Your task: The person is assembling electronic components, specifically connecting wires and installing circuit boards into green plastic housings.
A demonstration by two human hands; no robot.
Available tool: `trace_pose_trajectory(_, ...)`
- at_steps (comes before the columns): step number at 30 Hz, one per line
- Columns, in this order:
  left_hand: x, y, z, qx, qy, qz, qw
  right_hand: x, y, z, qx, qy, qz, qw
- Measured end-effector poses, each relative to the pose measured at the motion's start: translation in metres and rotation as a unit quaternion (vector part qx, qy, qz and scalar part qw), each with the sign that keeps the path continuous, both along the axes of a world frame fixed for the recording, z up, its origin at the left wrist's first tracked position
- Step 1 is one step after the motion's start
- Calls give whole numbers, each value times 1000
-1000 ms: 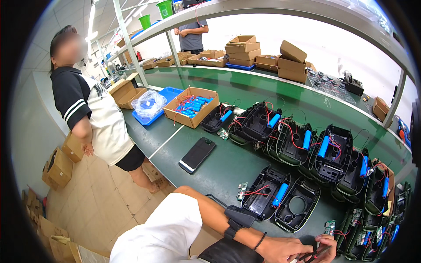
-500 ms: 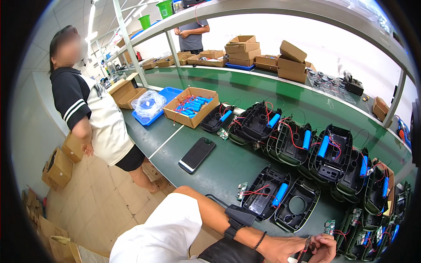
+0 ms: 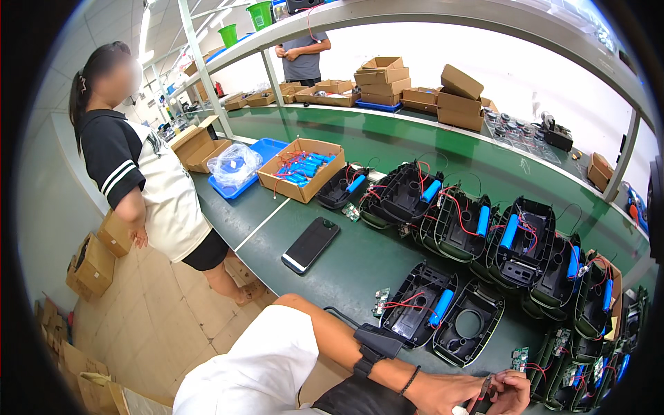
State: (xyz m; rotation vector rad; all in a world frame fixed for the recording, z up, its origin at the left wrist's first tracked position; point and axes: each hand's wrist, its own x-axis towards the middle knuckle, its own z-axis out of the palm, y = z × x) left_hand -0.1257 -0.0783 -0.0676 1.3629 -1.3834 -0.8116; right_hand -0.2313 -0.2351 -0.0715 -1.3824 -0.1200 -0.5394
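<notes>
At the lower edge, my left hand (image 3: 440, 392) and my right hand (image 3: 514, 391) are close together with curled fingers. A small dark slim object (image 3: 485, 389) shows between them; its kind is not clear, and the lower parts of both hands are cut off. A black strapped device (image 3: 377, 342) and a beaded bracelet (image 3: 411, 379) are on my left forearm and wrist. Just beyond my hands lie a black plastic housing with a round opening (image 3: 470, 325) and another housing (image 3: 412, 301) holding a blue cylindrical battery (image 3: 441, 308). A green circuit board (image 3: 519, 359) lies beside my right hand.
Several black housings with batteries and red wires (image 3: 522, 238) line the right of the green bench (image 3: 256, 252). A phone (image 3: 310, 245) lies left of them. Farther back are a carton of batteries (image 3: 304, 169) and a blue tray (image 3: 232, 187). A person (image 3: 149, 173) stands at the left.
The person at the left has turned their head to the right. My hands stay together in nearly the same place, with a slight shift of the object between them.
</notes>
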Motion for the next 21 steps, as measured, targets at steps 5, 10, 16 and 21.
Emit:
trace_pose_trajectory(5,-1,-3,-5,33,108,17,993,-2,-8,-14,-8,-13,-1,1000)
trace_pose_trajectory(10,-9,-2,-8,-31,73,43,996,-1,-5,-7,-31,-33,-27,999)
trace_pose_trajectory(16,-8,-5,-29,-165,-56,92,980,-2,-6,-6,-19,4,2,1000)
trace_pose_trajectory(21,-4,-1,-3,-71,107,54,990,-3,-8,-14,-9,-17,0,1000)
